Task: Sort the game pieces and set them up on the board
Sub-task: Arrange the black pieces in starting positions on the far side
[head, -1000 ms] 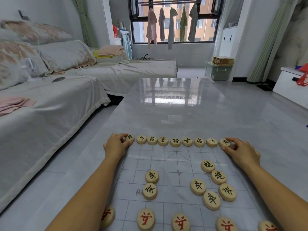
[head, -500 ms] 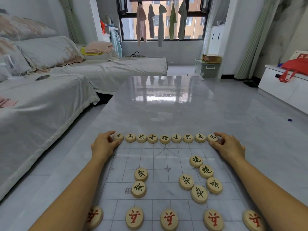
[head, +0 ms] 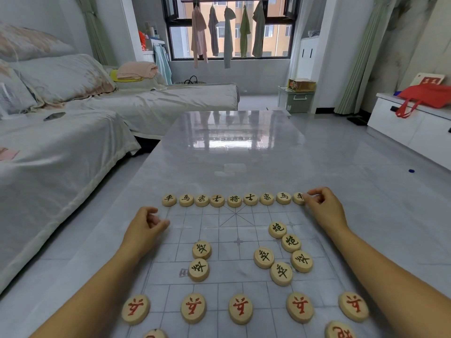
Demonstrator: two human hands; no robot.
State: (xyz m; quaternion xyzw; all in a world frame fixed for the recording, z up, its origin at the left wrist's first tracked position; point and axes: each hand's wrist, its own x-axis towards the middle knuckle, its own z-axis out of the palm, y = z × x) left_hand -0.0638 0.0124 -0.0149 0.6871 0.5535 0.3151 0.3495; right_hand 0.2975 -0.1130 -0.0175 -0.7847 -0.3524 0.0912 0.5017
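With the black back row [head: 234, 199] lined up along the board [head: 238, 286] far edge, its end piece is being pinched by the right hand [head: 324, 208], the empty left hand [head: 146, 223] is being loosely curled, and seven black pieces [head: 280, 252] are being left unplaced mid-board.
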